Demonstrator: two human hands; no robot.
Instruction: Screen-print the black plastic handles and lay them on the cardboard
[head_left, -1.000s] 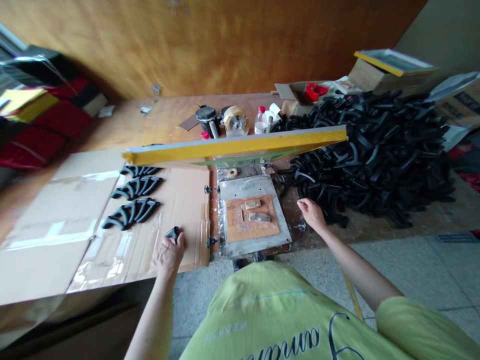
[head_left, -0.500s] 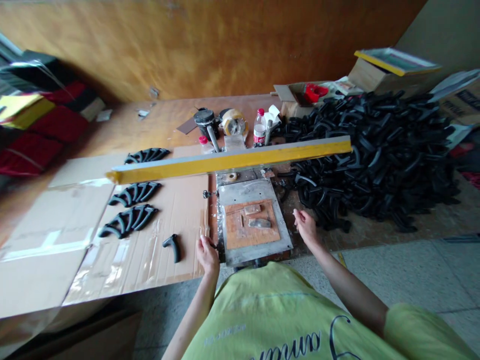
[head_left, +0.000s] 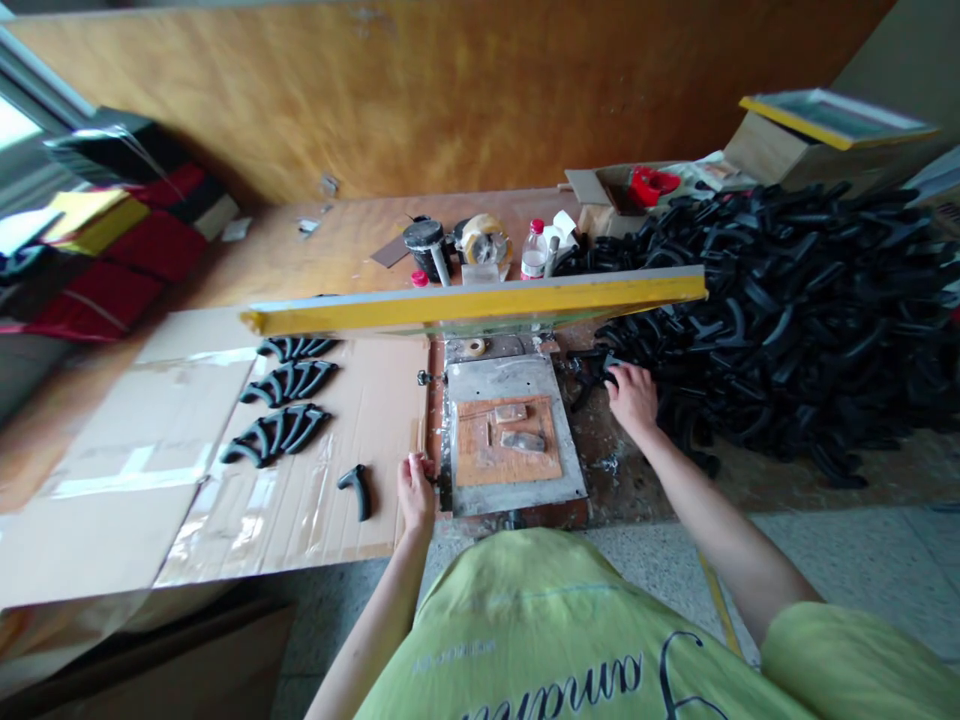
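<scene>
My left hand (head_left: pixel 416 490) is at the right edge of the cardboard sheet (head_left: pixel 300 520), its fingers drawn together; whatever they may hold is too small to tell. A single black curved handle (head_left: pixel 358 490) lies to its left, with rows of similar handles (head_left: pixel 277 435) farther up the sheet. At the near-left side of a large pile of black handles (head_left: pixel 750 320), my right hand (head_left: pixel 634 400) has its fingers closed on one black curved handle (head_left: pixel 616 362). Between my hands sits a metal plate (head_left: pixel 566 470) bearing a wooden board (head_left: pixel 472 465) with small blocks (head_left: pixel 523 441).
A yellow-sided bar (head_left: pixel 480 305) spans above the plate. Behind it stand a black tub (head_left: pixel 425 240), a tape roll (head_left: pixel 486 243) and a red-capped bottle (head_left: pixel 534 252). Red and black stacked boxes (head_left: pixel 150 240) are at the left; an open carton (head_left: pixel 600 200) is at the back right.
My right hand has moved forward from beside the plate to the pile and closed on a handle. My left hand stays by the cardboard's edge. The view has shifted slightly.
</scene>
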